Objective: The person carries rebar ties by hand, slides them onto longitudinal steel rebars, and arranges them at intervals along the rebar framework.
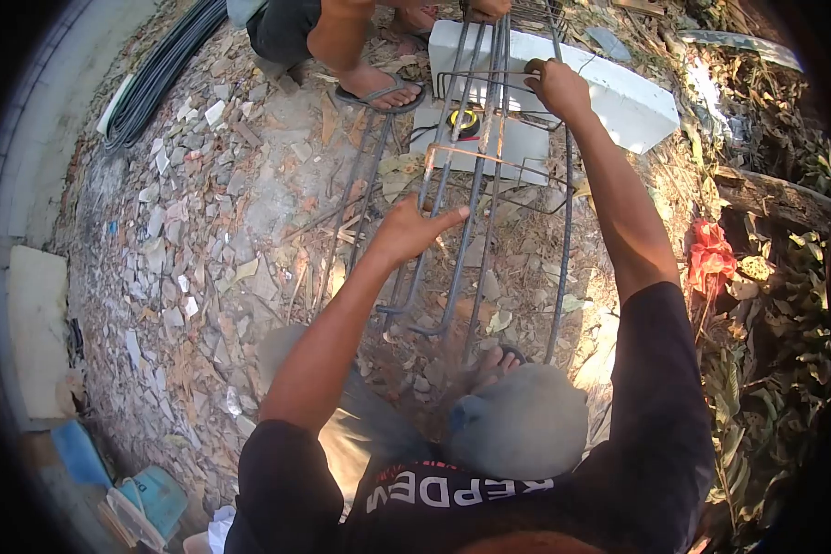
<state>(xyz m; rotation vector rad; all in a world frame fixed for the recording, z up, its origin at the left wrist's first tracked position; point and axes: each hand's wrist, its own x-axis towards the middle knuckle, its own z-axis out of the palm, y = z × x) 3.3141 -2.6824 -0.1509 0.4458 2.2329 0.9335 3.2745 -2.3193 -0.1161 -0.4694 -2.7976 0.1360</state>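
Bracing the steel cage [476, 185], which reaches from over the white block [632, 106] toward me, my left hand [408, 231] grips it nearer than the block, seemingly for steadiness. My right hand [561, 90], above the block, is closed on its side; which rod, I cannot tell.
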